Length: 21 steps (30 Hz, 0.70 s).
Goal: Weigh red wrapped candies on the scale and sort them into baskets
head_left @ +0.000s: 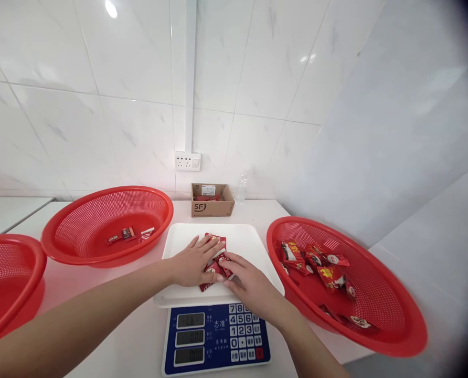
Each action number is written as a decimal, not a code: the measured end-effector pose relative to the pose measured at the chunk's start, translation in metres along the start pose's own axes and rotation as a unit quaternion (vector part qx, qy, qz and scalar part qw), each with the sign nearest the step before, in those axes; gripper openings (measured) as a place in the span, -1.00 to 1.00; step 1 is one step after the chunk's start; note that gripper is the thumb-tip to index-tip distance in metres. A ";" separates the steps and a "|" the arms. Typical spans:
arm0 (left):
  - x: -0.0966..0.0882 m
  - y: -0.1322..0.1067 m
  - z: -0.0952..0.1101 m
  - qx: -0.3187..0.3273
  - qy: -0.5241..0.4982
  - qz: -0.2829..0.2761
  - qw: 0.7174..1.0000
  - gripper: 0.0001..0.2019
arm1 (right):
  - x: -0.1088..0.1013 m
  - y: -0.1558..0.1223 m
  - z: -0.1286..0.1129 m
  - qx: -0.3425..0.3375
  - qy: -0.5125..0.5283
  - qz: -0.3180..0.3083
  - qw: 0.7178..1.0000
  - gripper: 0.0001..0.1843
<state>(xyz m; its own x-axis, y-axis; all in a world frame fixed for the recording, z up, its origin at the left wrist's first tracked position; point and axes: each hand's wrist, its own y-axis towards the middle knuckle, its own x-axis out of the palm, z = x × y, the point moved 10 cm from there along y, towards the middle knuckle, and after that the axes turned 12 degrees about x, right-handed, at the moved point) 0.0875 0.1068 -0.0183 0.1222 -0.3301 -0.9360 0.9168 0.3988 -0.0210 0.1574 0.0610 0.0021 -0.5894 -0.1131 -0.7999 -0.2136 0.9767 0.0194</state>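
Note:
Several red snack packets [213,268] lie in a small pile on the white tray [257,247] of a digital scale, partly hidden under both hands. My left hand [192,262] rests palm down across the pile from the left, fingers spread. From the right, my right hand [253,283] reaches the same pile, its fingertips touching the packets and its thumb held apart below them. Below the tray, the scale's blue panel [217,338] shows three small displays and a keypad.
A red basket [407,315] at right holds several red packets [330,275]. Another red basket [61,236] at left holds a few small packets. A third basket [13,241] is cut off at far left. Behind the scale stand an open cardboard box [218,210] and a clear plastic bottle [242,189].

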 end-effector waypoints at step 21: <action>-0.019 0.001 -0.018 -0.041 -0.001 0.152 0.988 -0.36 | -0.025 -0.004 0.022 0.063 0.006 0.116 0.991 -0.61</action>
<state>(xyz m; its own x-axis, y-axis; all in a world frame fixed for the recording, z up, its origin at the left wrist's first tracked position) 0.0796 0.1291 -0.0071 0.3878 -0.1872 -0.9026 0.8037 0.5481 0.2317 0.1897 0.0641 0.0089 -0.6203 0.1165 -0.7757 0.0282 0.9916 0.1263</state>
